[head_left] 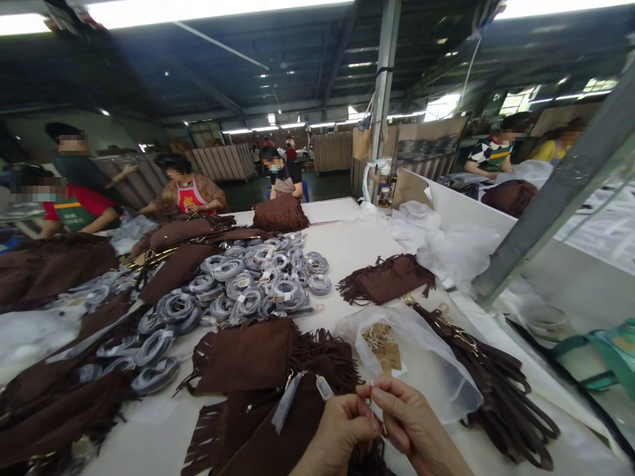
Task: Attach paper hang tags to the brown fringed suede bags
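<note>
My left hand [340, 430] and my right hand [414, 426] meet at the bottom edge, fingers pinched together on something small and thin that I cannot make out, perhaps a string. They hover over a brown fringed suede bag [270, 423] lying in front of me, with a small clear plastic piece [325, 387] at its top. Just beyond my right hand lies a clear plastic bag [426, 360] holding brown paper hang tags [384, 344] with strings.
Several coiled grey straps [248, 284] are heaped mid-table on the white table [347, 248]. More brown fringed bags [384, 279] and dark brown straps [496, 383] lie around. Other people [186, 192] work at the far side. A metal post [550, 198] slants at right.
</note>
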Tool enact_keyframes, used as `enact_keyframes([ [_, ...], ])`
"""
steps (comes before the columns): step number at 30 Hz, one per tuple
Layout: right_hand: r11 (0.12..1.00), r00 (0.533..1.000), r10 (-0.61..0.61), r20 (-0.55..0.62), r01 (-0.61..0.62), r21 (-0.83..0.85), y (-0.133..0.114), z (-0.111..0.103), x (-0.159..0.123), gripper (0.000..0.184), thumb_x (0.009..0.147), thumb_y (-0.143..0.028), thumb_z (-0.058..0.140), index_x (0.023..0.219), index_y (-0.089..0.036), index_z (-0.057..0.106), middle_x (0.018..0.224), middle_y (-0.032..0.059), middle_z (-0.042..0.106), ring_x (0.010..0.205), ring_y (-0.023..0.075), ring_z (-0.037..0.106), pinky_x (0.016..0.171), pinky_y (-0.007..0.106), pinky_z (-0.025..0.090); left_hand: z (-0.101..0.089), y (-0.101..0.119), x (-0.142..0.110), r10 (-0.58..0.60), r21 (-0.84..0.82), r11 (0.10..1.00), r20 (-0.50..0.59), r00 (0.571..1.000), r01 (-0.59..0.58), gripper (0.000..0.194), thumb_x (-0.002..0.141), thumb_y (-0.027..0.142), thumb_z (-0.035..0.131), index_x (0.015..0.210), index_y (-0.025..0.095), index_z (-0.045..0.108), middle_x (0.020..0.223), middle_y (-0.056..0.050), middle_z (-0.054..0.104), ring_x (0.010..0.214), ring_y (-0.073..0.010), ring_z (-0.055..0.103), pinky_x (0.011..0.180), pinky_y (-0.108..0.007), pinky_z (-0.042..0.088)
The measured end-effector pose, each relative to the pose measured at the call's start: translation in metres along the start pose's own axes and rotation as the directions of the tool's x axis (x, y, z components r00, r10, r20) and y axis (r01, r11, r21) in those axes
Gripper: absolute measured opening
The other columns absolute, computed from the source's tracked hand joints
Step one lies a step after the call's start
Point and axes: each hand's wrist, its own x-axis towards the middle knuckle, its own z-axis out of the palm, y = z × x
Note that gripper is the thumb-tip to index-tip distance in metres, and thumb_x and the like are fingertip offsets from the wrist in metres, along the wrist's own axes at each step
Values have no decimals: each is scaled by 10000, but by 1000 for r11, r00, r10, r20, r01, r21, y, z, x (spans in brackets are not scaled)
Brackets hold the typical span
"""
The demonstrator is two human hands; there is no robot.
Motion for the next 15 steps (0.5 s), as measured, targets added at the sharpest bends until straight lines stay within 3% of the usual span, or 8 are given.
enact_keyframes([
  [3, 992, 999, -24, -28, 21, -124, 8, -11, 1, 374, 606, -489, 731, 691, -138, 634, 417, -59, 508, 287, -15, 214, 333, 163, 95, -6, 4, -2, -65, -85, 994, -8, 998, 65, 137, 490, 199, 622, 507, 137, 501, 449, -12, 553, 334, -56, 393, 372, -196, 231],
  [6, 934, 986, -143, -90, 104, -342, 19, -21, 2, 418, 650, -566, 659, 671, -154, 595, 386, -80, 424, 327, 28, 290, 358, 173, 161, -12, 9, -5, -122, -110, 986, 8, 993, 122, 102, 513, 204, 572, 546, 148, 493, 471, -49, 612, 312, -71, 431, 345, -176, 247],
  [9, 875, 967, -242, -77, 183, -448, 27, -20, 1, 452, 720, -603, 566, 868, -176, 583, 407, -91, 409, 391, 80, 393, 416, 191, 277, -16, 10, -6, -156, -93, 983, 35, 987, 159, 91, 510, 195, 556, 558, 150, 494, 477, -58, 635, 283, -77, 438, 315, -161, 243],
  [12, 903, 992, -100, 80, 124, -412, 33, -10, 0, 544, 777, -634, 446, 1049, -168, 523, 406, -81, 451, 386, 109, 430, 423, 208, 320, -20, 7, -7, -175, -78, 981, 51, 983, 179, 80, 470, 162, 550, 528, 144, 498, 442, -45, 616, 263, -75, 428, 303, -157, 240],
  [15, 895, 976, 10, 218, 88, -438, 39, -2, 1, 514, 779, -648, 414, 909, -174, 564, 524, -25, 549, 433, 115, 470, 414, 205, 325, -29, 2, -8, -185, -20, 982, 39, 982, 186, 114, 440, 107, 539, 539, 146, 498, 428, -19, 598, 278, -70, 429, 311, -149, 221],
])
